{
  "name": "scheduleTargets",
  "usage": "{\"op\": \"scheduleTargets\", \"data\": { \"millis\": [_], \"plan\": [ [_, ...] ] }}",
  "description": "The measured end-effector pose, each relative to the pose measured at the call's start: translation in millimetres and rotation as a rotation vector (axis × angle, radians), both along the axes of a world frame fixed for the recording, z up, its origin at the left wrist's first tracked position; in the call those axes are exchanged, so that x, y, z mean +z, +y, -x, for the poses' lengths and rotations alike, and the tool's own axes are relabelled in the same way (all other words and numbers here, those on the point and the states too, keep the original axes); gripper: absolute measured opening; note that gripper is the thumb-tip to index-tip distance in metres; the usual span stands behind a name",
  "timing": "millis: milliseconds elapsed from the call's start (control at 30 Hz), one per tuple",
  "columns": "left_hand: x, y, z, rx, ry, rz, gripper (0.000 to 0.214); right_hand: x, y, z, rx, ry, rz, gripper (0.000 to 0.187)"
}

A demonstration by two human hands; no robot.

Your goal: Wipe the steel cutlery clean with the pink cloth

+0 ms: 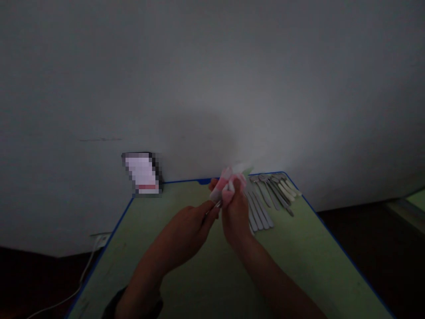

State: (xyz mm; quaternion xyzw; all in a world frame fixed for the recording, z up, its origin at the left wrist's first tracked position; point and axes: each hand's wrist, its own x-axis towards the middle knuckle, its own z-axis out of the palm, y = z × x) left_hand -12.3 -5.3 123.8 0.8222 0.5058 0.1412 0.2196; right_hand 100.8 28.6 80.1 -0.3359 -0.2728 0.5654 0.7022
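Note:
My left hand (194, 221) is closed in a pinch on the handle end of a thin metal utensil (214, 207), held above the green table (206, 274). My right hand (235, 208) is closed on a pink and white cloth (227, 184) that is wrapped round the other end of the utensil. Both hands meet over the far middle of the table. What kind of utensil it is stays hidden by the cloth.
Several pieces of cutlery (270, 195), spoons and knives, lie in rows at the table's far right corner. A blurred-out card (142, 173) leans against the white wall at the far left. A white cable (84, 274) hangs left of the table. Dark floor lies either side.

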Motion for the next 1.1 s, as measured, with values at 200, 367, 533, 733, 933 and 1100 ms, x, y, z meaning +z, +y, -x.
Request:
{"op": "scheduleTargets", "data": {
  "millis": [200, 367, 533, 733, 933, 1100],
  "plan": [
    [5.0, 4, 11, -0.059, 0.0, 0.086, 0.038, -4.7, 14, -13, -0.046, 0.074, -0.014, 0.038],
    [16.0, 0, 17, -0.082, -0.029, 0.153, 0.038, 2.5, 31, -50, -0.074, 0.148, -0.046, 0.035],
    [16.3, -1, 20, -0.086, 0.006, 0.136, 0.04, 7.1, 35, -62, -0.088, 0.256, -0.023, 0.027],
    [6.8, -2, 17, -0.043, 0.047, 0.045, 0.046, 5.3, 38, -57, -0.172, 0.405, 0.095, 0.021],
    [1.0, 3, 12, -0.184, 0.032, 0.282, 0.053, 12.4, 29, -56, -0.109, 0.462, 0.021, 0.02],
    [3.7, 4, 20, -0.24, -0.023, 0.441, 0.051, 21.6, 26, -62, -0.138, 0.46, -0.02, 0.024]
  ]
}}
